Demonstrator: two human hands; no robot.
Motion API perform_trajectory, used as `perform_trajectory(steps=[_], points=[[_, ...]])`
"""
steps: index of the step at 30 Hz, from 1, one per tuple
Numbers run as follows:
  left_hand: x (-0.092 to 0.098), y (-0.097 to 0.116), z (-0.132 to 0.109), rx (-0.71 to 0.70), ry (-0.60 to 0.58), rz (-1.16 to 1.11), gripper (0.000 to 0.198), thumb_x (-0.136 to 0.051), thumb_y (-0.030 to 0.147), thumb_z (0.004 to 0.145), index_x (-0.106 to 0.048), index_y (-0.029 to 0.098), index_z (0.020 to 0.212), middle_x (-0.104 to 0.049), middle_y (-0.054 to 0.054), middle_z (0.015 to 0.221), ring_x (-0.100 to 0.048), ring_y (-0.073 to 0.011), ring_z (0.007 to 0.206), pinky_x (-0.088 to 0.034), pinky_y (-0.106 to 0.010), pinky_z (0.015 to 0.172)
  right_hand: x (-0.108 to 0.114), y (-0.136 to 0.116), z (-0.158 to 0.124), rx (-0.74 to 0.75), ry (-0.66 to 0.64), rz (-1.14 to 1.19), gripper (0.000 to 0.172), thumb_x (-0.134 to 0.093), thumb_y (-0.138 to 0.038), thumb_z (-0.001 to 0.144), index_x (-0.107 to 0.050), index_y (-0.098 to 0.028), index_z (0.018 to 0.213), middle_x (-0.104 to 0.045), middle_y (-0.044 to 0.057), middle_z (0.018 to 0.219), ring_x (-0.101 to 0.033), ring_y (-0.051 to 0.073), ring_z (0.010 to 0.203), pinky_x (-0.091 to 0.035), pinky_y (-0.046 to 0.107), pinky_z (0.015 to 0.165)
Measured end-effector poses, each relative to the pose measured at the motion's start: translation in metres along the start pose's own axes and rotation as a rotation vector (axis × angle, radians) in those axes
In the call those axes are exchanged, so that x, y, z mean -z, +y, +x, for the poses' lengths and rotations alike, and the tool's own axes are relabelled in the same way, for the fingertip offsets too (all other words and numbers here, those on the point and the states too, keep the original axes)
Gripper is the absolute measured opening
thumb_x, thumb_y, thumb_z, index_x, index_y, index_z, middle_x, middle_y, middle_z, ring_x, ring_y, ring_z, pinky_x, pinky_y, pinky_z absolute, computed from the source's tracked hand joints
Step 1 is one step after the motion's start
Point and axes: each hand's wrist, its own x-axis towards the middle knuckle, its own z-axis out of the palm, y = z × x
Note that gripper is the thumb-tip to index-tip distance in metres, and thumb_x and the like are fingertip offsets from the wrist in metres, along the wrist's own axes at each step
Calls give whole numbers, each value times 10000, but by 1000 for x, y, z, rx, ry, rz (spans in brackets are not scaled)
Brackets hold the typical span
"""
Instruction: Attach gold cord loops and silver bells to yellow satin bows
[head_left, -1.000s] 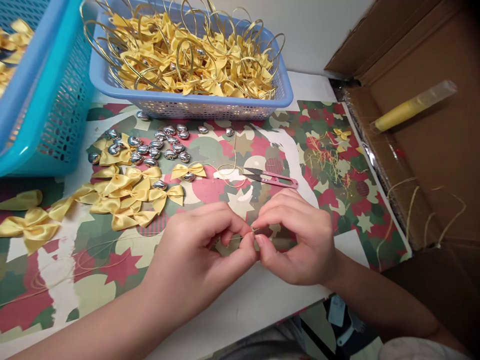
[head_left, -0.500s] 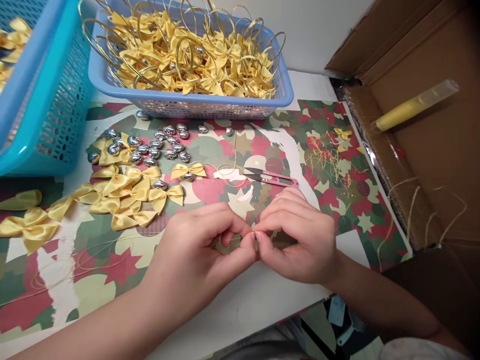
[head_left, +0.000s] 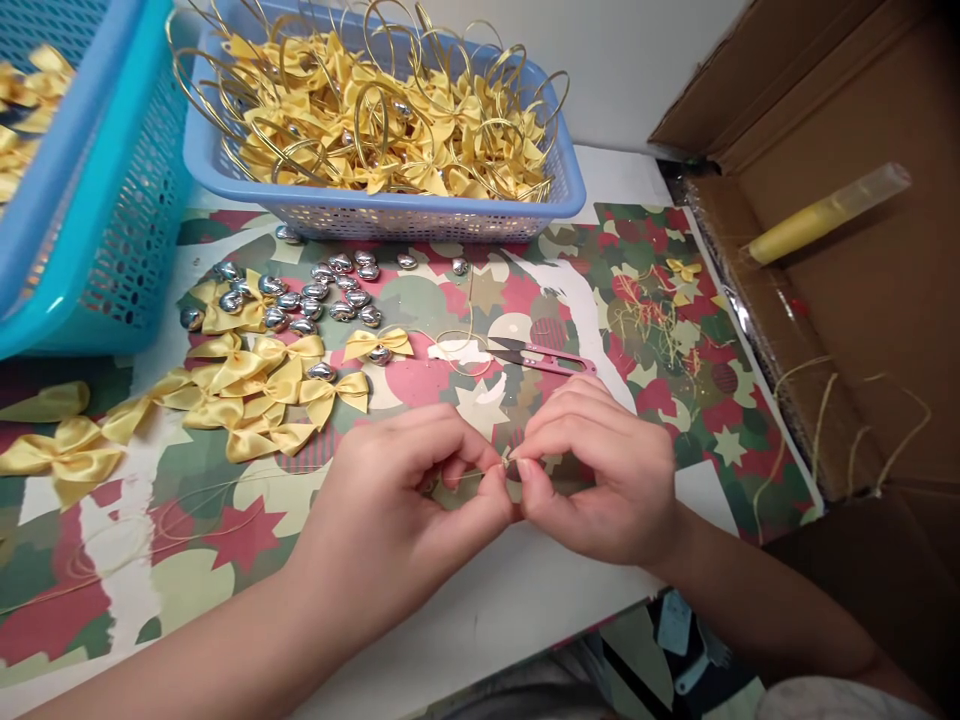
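My left hand (head_left: 420,490) and my right hand (head_left: 607,470) meet above the near part of the patterned sheet, fingertips almost touching. Each one pinches thin yellow thread between thumb and forefinger; the small piece between the tips is hard to make out. Just beyond my right hand lies a pair of pink thread snips (head_left: 551,357), blades pointing left. A yellow bow (head_left: 367,343) with a silver bead (head_left: 380,355) rests left of the snips, beside a loop of thread (head_left: 471,335). Farther left are a pile of yellow bows (head_left: 262,380) and several silver beads (head_left: 315,291).
A blue basket (head_left: 420,203) full of bows and gold loops stands at the back. Stacked baskets (head_left: 135,200) occupy the left. Thread scraps (head_left: 652,315) lie at right, near a cardboard box (head_left: 825,300) with a yellow tube (head_left: 829,215) sticking out.
My right fingertips have moved slightly away from my left ones, opening a small gap where thread shows. The whole view has shifted a little.
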Motion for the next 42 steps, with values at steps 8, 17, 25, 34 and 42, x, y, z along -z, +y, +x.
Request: perform_trajectory(steps=[8, 17, 25, 34, 42], points=[[0, 2, 0, 8, 8, -27, 192, -591, 151, 762, -601, 171, 571, -520, 47, 508, -386, -69, 464, -317, -209, 458, 1, -2, -1, -45, -36, 23, 87, -584, -125, 711, -577, -209, 731, -638, 10, 654, -575, 168, 611, -457, 349, 619], [1, 1, 1, 1, -16, -25, 207, -603, 180, 789, -624, 170, 583, -513, 43, 516, -381, -70, 460, -300, -214, 444, 0, -2, -2, -36, -50, 24, 106, -565, -98, 731, -559, -202, 710, -622, 0, 615, -567, 158, 594, -431, 344, 619], [0, 0, 1, 31, -11, -36, 218, -588, 190, 793, -612, 176, 577, -539, 38, 511, -375, -75, 457, -302, -219, 447, -1, -1, 0, -19, -42, 16, 132, -547, -93, 766, -544, -203, 692, -620, -7, 620, -560, 149, 577, -432, 338, 611], [-1, -1, -1, 70, -6, -13, 218, -575, 184, 764, -578, 179, 546, -529, 36, 496, -362, -81, 463, -295, -231, 452, -2, -1, -1, 0, -31, 5, 161, -541, -70, 742, -518, -207, 662, -596, -9, 600, -540, 147, 579, -424, 341, 609], [-1, -1, -3, 74, 7, 6, 212, -561, 185, 758, -568, 179, 546, -514, 38, 488, -367, -82, 467, -296, -226, 455, -3, 0, -1, -9, -6, 16, 171, -548, -52, 713, -509, -208, 656, -589, -19, 575, -557, 149, 573, -422, 335, 594]])
